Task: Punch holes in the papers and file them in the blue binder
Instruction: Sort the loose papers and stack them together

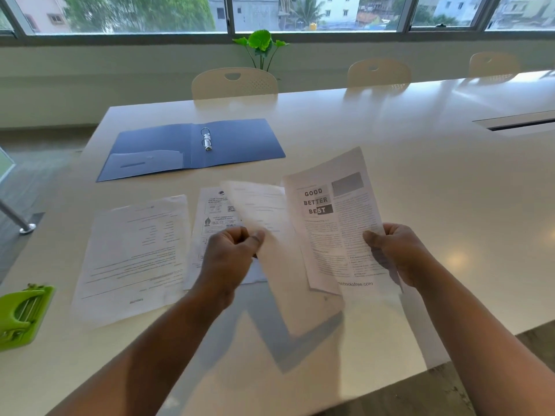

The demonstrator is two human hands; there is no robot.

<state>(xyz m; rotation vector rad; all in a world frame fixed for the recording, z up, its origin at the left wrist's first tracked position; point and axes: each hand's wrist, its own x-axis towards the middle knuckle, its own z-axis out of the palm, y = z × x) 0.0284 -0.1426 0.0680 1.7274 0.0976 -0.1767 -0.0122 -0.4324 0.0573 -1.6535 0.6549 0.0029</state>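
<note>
While the left hand (232, 250) pinches a blurred sheet (270, 235), the right hand (393, 253) grips a printed page (333, 223).

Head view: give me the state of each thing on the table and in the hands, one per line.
Blue binder: lying open, rings closed, no paper filed.
Green hole punch: at table's left edge, untouched.
Left sheet: flat on table.
Middle sheet: flat, partly hidden by left hand.
Blurred sheet: lifted, pinched by left hand.
"GOOD BETTER BEST" sheet: lifted, held by right hand.
</note>
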